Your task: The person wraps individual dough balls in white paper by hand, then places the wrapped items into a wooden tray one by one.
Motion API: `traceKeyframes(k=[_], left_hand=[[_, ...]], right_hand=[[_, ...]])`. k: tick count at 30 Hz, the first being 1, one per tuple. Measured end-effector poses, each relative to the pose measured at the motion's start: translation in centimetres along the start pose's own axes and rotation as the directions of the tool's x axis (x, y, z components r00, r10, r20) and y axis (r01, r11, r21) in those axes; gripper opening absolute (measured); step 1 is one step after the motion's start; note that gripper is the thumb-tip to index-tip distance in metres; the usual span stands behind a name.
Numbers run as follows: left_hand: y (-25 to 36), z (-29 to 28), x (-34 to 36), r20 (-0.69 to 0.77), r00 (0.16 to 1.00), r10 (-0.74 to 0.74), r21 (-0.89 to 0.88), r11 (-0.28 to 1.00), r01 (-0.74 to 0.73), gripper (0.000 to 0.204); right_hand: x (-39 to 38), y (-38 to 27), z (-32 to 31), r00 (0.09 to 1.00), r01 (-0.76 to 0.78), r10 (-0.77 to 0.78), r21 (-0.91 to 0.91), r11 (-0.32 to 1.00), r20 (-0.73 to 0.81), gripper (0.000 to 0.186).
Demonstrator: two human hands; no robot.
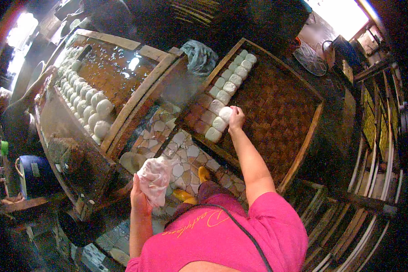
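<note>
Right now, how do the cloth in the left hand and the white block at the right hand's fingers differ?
The pale cloth is crumpled and folded; the white block looks smooth and rounded. The cloth is held in the left hand, outside the wooden tray; the block is at the right hand, over the tray. Both look pale.

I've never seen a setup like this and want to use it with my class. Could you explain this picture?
No machine here: these are a person's bare hands, seen by a wide camera worn on the head, looking down, so straight edges bend. The left hand holds a pale, crumpled cloth. The right hand touches one white block in a wooden tray; whether it grips it is hard to tell. More white blocks line the tray's left side. Farther left, a wooden tub holds rows of rounded white lumps.
</note>
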State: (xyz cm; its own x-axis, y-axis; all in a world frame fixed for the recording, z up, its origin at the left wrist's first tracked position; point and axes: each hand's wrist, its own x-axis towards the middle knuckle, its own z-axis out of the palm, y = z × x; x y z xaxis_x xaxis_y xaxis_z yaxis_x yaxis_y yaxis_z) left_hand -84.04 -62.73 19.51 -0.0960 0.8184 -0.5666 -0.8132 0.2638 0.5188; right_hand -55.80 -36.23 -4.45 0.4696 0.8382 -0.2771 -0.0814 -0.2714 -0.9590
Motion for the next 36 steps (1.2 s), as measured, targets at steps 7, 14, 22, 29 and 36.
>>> traceKeyframes(k=[7, 14, 22, 29, 36], left_hand=[[0.6, 2.3, -1.9, 0.024, 0.998, 0.052, -0.001, 0.999, -0.052, 0.059], [4.1, 1.2, -7.4, 0.099, 0.96, 0.263, 0.037, 0.963, -0.268, 0.065], [10.9, -7.2, -16.4, -0.007, 0.778, 0.628, -0.096, 0.774, -0.626, 0.072], [12.4, -18.2, -23.4, -0.194, 0.511, 0.838, -0.281, 0.451, -0.847, 0.07], [10.2, -24.4, -26.5, -0.438, 0.336, 0.833, -0.246, 0.249, -0.937, 0.066]], right_hand=[[-1.4, 0.0, 1.0, 0.895, 0.376, -0.446, -0.507, 0.776, -0.02, 0.029], [-5.5, 0.7, 0.9, 0.92, 0.335, -0.293, -0.13, 0.933, 0.261, 0.072], [-25.4, -19.9, 12.2, 0.494, 0.711, -0.683, 0.202, 0.674, 0.538, 0.031], [-50.2, -25.7, 34.2, -0.778, 0.528, -0.344, 0.844, 0.096, 0.526, 0.019], [-53.7, -21.2, 49.9, -0.677, 0.582, 0.244, 0.708, -0.4, 0.694, 0.032]])
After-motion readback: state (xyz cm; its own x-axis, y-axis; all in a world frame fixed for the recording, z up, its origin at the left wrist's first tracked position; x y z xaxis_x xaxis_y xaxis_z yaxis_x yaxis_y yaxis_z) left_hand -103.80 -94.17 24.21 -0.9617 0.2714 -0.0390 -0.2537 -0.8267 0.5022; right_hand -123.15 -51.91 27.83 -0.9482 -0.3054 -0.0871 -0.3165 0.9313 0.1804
